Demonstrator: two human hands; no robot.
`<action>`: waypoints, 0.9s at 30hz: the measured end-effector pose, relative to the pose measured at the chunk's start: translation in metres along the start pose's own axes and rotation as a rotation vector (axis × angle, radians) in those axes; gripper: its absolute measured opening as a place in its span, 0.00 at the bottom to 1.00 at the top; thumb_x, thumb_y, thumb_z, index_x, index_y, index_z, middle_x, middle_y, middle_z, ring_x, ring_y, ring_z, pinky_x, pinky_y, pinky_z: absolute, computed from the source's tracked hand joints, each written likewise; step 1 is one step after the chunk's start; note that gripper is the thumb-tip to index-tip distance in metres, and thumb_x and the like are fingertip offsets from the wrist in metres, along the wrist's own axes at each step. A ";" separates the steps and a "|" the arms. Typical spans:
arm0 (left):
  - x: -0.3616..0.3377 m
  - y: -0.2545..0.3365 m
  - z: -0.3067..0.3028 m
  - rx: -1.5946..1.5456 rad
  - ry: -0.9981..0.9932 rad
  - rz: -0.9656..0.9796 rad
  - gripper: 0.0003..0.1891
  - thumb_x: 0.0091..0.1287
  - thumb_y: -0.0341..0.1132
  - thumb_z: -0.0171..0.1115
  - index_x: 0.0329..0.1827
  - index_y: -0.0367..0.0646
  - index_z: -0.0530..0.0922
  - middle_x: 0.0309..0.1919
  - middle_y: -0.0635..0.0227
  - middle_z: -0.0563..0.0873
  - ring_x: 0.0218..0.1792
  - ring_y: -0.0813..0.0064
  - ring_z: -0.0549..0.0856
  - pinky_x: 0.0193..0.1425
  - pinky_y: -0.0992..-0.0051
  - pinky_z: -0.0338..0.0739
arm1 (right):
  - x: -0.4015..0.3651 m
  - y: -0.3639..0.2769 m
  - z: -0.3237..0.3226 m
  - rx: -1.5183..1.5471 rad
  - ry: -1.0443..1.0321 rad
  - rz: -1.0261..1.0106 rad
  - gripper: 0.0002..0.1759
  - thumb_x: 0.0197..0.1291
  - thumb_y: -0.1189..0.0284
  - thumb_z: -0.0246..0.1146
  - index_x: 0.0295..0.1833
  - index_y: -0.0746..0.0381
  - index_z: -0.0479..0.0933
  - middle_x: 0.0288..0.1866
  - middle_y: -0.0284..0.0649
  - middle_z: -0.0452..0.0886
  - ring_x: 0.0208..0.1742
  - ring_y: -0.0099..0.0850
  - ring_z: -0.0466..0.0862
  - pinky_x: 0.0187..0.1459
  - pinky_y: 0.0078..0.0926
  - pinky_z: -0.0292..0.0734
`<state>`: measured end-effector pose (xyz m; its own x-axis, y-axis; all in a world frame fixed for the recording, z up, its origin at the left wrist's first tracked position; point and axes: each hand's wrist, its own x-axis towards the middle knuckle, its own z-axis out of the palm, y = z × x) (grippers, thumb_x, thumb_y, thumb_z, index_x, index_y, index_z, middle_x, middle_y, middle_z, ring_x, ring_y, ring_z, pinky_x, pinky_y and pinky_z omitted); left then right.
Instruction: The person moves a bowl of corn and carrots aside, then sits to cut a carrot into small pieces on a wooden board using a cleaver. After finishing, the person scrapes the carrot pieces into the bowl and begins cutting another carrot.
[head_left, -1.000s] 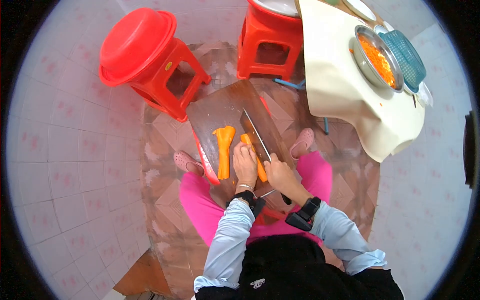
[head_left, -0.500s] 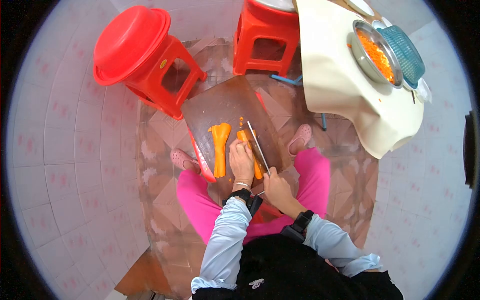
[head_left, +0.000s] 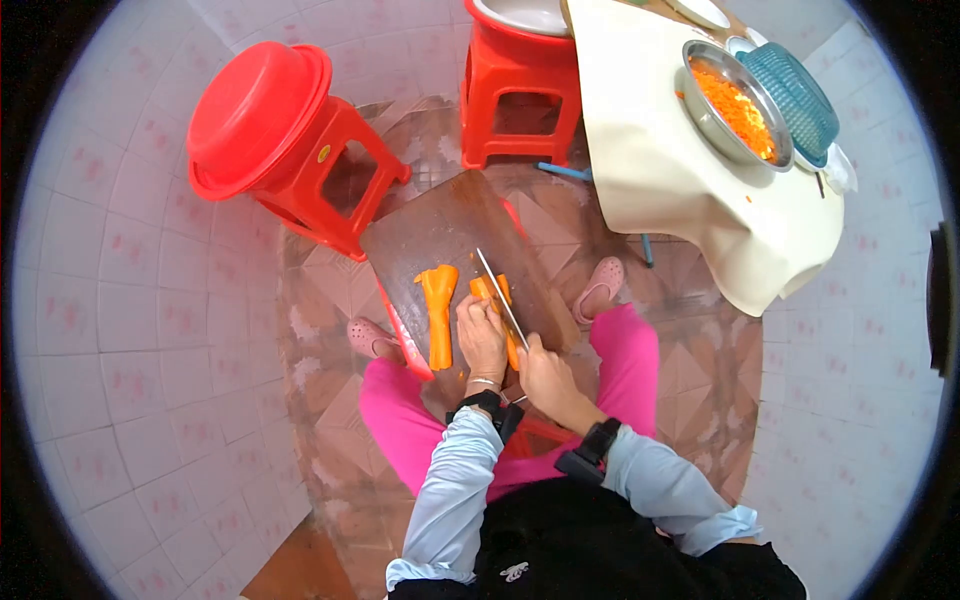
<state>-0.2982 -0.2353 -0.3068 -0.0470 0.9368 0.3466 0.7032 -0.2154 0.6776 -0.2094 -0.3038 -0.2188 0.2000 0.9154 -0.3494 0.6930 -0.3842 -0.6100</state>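
Note:
A brown cutting board (head_left: 415,235) lies in front of me between my feet. My left hand (head_left: 482,335) presses down with curled fingers on a piece of orange carrot (head_left: 481,288). My right hand (head_left: 548,380) is closed around the handle of a kitchen knife (head_left: 499,295). The knife's blade runs along the carrot, just right of my left fingers, and orange shows on both sides of it. Left of my left hand rests a bundle of long carrot slices (head_left: 439,318). My fingers hide part of the carrot under them.
A steel bowl of chopped carrot (head_left: 700,112) stands on a cream-covered table (head_left: 660,170) at the upper right, beside a teal basket (head_left: 790,95). Red stools (head_left: 345,205) stand beyond the board, one bearing a red basin (head_left: 262,115), the other a white-lined basin (head_left: 525,14).
The knife blade has shifted left over the carrot, closer to my left fingers. My left hand stays on the carrot. The whole view has tipped slightly, so the scene sits lower.

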 end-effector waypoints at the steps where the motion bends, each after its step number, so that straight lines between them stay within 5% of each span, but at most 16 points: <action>1: -0.002 -0.001 -0.001 -0.002 -0.006 0.001 0.10 0.60 0.26 0.61 0.43 0.40 0.73 0.47 0.54 0.76 0.48 0.53 0.78 0.51 0.60 0.74 | 0.008 -0.005 0.002 -0.013 0.025 -0.022 0.14 0.69 0.64 0.50 0.44 0.66 0.64 0.24 0.63 0.78 0.29 0.64 0.79 0.33 0.62 0.72; 6: 0.001 0.003 -0.003 -0.010 0.012 -0.015 0.09 0.60 0.25 0.61 0.43 0.39 0.73 0.47 0.55 0.77 0.46 0.52 0.79 0.49 0.62 0.75 | 0.024 -0.015 -0.003 -0.031 -0.012 -0.023 0.15 0.68 0.63 0.52 0.45 0.66 0.66 0.28 0.65 0.79 0.34 0.62 0.81 0.35 0.60 0.74; 11: 0.007 -0.003 -0.016 -0.167 -0.030 0.018 0.08 0.63 0.24 0.59 0.44 0.39 0.74 0.46 0.53 0.78 0.47 0.51 0.80 0.50 0.61 0.76 | 0.015 -0.003 -0.005 0.309 0.030 -0.128 0.19 0.67 0.61 0.53 0.54 0.65 0.68 0.30 0.63 0.80 0.37 0.61 0.81 0.37 0.58 0.74; 27: 0.009 -0.004 -0.021 -0.176 -0.048 0.040 0.05 0.64 0.25 0.59 0.42 0.39 0.76 0.44 0.55 0.80 0.45 0.53 0.82 0.49 0.63 0.78 | -0.016 0.000 -0.037 0.098 -0.053 -0.061 0.18 0.70 0.60 0.50 0.48 0.66 0.70 0.31 0.64 0.79 0.36 0.64 0.79 0.37 0.59 0.71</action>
<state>-0.3164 -0.2317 -0.2929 0.0156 0.9377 0.3470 0.5685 -0.2938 0.7684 -0.1866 -0.3140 -0.1872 0.1213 0.9307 -0.3451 0.6314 -0.3406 -0.6967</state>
